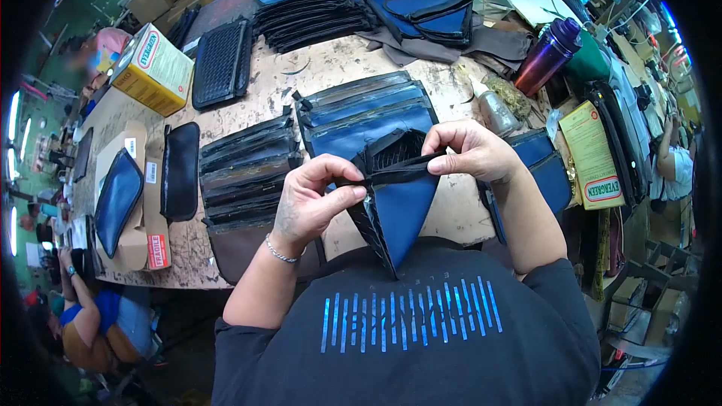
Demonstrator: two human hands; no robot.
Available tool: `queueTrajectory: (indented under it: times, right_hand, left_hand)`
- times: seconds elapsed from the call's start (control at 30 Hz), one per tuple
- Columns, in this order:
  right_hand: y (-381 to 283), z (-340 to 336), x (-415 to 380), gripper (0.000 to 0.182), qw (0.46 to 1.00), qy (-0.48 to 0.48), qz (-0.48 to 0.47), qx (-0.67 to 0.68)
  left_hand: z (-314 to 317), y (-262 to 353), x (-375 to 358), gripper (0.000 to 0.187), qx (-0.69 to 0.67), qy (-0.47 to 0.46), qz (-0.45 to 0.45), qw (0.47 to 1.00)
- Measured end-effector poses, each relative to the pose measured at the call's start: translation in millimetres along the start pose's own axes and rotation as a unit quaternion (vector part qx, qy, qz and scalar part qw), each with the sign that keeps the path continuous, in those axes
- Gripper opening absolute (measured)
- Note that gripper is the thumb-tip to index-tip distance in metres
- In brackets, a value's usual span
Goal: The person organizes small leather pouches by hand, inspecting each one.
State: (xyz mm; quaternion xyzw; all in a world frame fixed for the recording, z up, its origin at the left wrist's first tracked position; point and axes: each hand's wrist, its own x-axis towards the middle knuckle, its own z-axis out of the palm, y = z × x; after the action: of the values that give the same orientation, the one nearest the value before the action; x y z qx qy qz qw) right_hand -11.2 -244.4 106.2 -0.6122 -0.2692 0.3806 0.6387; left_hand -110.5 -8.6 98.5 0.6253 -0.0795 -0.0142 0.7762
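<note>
My left hand (312, 199) pinches the left end of a black edge strip on a blue and black pouch piece (402, 207). My right hand (474, 152) grips the same strip at its right end, between thumb and fingers. The pouch piece hangs in front of my chest, its blue face narrowing downward and dark folded layers showing at the left. Just beyond it lies a blue panel with black-edged slots (368, 109). Left of that is a stack of dark layered pieces (248, 169). My fingertips partly cover the strip.
Behind are a pile of black pouch pieces (312, 19), a woven black panel (222, 64) and an Evergreen can (154, 68). At right stand a purple bottle (547, 56), a clear squeeze bottle (495, 110) and another Evergreen can (593, 154). Other people sit at left and right.
</note>
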Motion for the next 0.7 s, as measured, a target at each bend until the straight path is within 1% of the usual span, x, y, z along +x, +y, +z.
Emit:
queueTrajectory:
  times: [0.03, 0.1, 0.13, 0.17, 0.2, 0.23, 0.3, 0.43, 0.5, 0.57, 0.6, 0.67, 0.7]
  right_hand:
    - [-1, 0, -2, 0.014, 1.000, -0.010, -0.006, -0.024]
    - [-4, 3, -5, 0.014, 0.999, -0.017, -0.009, -0.043]
    - [-6, 5, -6, 0.016, 0.995, -0.028, -0.017, -0.097]
    - [-10, 8, -7, 0.018, 0.988, -0.040, -0.026, -0.150]
    - [-15, 15, -7, 0.024, 0.983, -0.042, -0.024, -0.177]
    - [-19, 20, -4, 0.024, 0.984, -0.041, -0.021, -0.173]
    - [-26, 28, 3, 0.026, 0.950, -0.054, -0.093, -0.292]
    - [-38, 35, 8, 0.023, 0.945, -0.041, -0.040, -0.322]
    - [-40, 35, 12, 0.020, 0.953, -0.051, -0.044, -0.296]
    - [-50, 37, 13, 0.011, 0.974, -0.077, 0.097, -0.190]
    - [-47, 36, 13, 0.011, 0.974, -0.077, 0.098, -0.191]
    - [-40, 34, 14, 0.006, 0.987, -0.085, 0.109, -0.087]
    - [-40, 34, 13, 0.006, 0.986, -0.085, 0.110, -0.088]
  left_hand:
    - [1, 1, -2, 0.014, 0.000, -0.003, -0.002, 1.000]
    - [3, 5, -6, 0.011, 0.075, -0.023, 0.003, 0.997]
    - [2, 5, -6, 0.010, 0.134, -0.042, 0.046, 0.989]
    - [3, 4, -5, 0.010, 0.133, -0.044, 0.042, 0.989]
    - [4, 5, -6, 0.010, 0.146, -0.063, 0.059, 0.985]
    - [5, 5, -6, 0.010, 0.158, -0.082, 0.077, 0.981]
    - [8, 6, -5, 0.012, 0.135, -0.090, 0.064, 0.985]
    - [10, 7, 0, 0.016, 0.095, -0.094, 0.043, 0.990]
    - [11, 7, 1, 0.016, 0.077, -0.095, 0.032, 0.992]
    - [12, 7, 3, 0.015, 0.115, -0.114, 0.079, 0.984]
    - [12, 8, 5, 0.015, 0.115, -0.114, 0.079, 0.984]
    - [10, 8, 8, 0.016, 0.139, -0.159, 0.094, 0.973]
    - [12, 10, 8, 0.016, 0.138, -0.159, 0.095, 0.973]
